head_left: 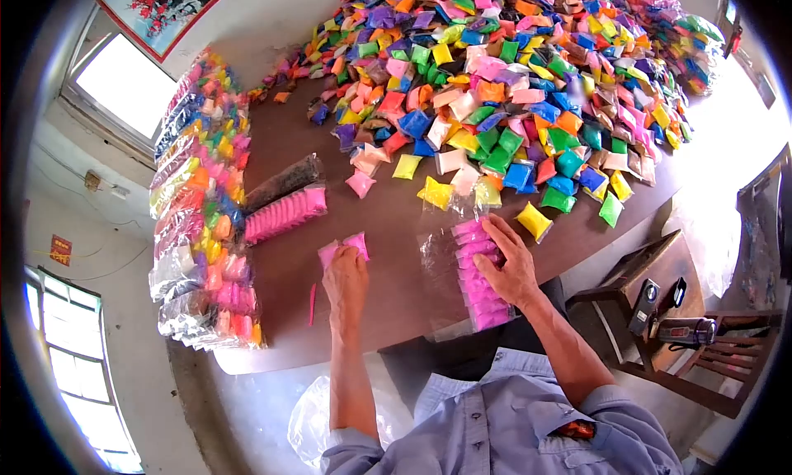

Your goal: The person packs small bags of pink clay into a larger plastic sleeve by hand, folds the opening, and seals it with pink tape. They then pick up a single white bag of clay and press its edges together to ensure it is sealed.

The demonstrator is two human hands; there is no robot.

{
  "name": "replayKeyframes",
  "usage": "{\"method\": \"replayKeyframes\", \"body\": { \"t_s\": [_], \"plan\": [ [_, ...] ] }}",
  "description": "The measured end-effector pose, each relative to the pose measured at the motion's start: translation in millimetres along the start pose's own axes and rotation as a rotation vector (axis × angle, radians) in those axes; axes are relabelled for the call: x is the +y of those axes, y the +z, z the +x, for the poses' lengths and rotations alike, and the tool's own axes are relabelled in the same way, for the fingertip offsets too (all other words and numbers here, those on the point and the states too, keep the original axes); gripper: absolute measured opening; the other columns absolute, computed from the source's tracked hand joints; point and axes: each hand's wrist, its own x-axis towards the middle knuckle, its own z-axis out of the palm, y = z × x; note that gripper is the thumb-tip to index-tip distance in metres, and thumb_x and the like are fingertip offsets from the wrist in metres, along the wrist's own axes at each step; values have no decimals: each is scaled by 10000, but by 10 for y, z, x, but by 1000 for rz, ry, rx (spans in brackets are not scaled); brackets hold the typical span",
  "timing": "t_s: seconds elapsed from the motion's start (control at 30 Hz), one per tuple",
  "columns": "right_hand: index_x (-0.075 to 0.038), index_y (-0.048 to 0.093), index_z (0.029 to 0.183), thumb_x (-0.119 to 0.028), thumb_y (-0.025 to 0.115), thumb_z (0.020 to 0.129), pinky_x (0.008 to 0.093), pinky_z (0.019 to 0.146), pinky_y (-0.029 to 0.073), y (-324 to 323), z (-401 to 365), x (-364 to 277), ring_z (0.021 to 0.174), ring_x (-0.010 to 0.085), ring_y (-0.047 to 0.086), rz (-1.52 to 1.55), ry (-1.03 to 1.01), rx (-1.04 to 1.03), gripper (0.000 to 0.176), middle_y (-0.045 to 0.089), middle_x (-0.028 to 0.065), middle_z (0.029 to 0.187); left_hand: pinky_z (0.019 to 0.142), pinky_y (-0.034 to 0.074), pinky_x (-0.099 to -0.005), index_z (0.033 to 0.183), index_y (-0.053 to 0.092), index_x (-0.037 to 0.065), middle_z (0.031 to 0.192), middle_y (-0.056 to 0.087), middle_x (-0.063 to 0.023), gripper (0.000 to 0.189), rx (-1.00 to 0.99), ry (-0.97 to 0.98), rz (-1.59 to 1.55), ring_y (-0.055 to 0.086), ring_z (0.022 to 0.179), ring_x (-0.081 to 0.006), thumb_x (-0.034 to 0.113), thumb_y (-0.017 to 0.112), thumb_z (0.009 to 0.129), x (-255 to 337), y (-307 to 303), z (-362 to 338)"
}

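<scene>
My left hand (345, 279) is closed at the table's near side, its fingertips on small pink packets. One pink packet (356, 243) sticks out beyond the fingers, and another pink packet (327, 251) shows at their left. My right hand (513, 267) lies with fingers and thumb apart on a row of pink packets (476, 279) in a clear plastic bag (437, 265). The bag's far end reaches up to loose yellow packets. A thin pink strip (312, 304) lies left of my left hand.
A big heap of colourful packets (503, 87) covers the table's (379, 310) far side. Filled clear bags (202, 219) are stacked along the left edge. Near them lie a bag of pink packets (287, 214) and a dark bag (285, 182). A wooden stand (681, 265) is at the right.
</scene>
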Motion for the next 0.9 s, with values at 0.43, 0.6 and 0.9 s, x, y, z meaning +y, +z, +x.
{"method": "replayKeyframes", "body": {
  "t_s": [0.43,0.6,0.9],
  "plan": [
    [-92,606,1512,-210,790,900,414,1216,414,0,-24,18,1478,328,509,12,22,-7,650,531,136,1612,828,584,-466,1189,731,19,1148,730,-179,313,-15,-50,-316,729,886,-365,135,750,900,230,-19,-214],
    [-76,608,1499,-230,786,893,428,1209,426,-4,-12,20,1450,354,533,3,13,7,650,553,156,1584,813,588,-392,1223,712,-11,1097,750,-172,369,-94,30,-446,737,875,-261,104,754,874,56,141,-170],
    [-73,608,1496,-208,790,884,424,1206,428,-2,-4,-8,1445,357,536,17,12,1,652,550,150,1588,733,564,-258,1136,683,3,973,713,-31,275,-187,-284,-991,674,827,-95,48,790,886,660,-234,-9]
  ]
}}
